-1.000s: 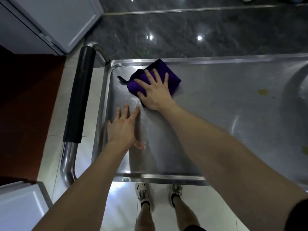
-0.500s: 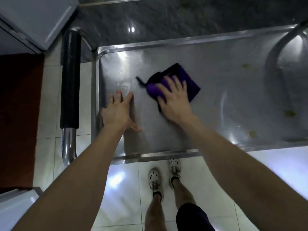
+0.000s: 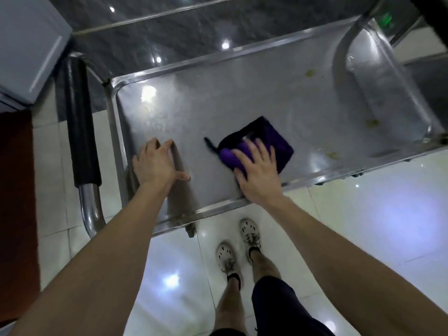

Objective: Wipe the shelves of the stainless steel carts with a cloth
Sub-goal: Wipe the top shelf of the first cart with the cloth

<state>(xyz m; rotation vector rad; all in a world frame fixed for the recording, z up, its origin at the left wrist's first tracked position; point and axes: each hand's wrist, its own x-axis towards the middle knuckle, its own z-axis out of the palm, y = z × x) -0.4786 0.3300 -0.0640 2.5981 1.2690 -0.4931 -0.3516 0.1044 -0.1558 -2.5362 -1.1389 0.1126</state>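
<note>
Loosely folded, a purple cloth [image 3: 278,144] lies on the steel shelf [image 3: 218,105], well away from the handle [image 3: 81,132]. It looks soft, light and apt to bunch, so it is best driven under a flat palm. The right hand [image 3: 257,175] presses it, fingers spread, gripping nothing. The left hand [image 3: 155,163], nearer the handle, rests flat and open on bare steel. Yellowish stains [image 3: 372,122] lie farthest from the handle.

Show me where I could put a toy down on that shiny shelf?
The biggest bare patch on the shelf runs along the far rim, behind the left hand and the cloth. A narrower gap lies between the two hands. The front edge is crowded by the right hand pressing the cloth. The right end has yellowish spots.
</note>
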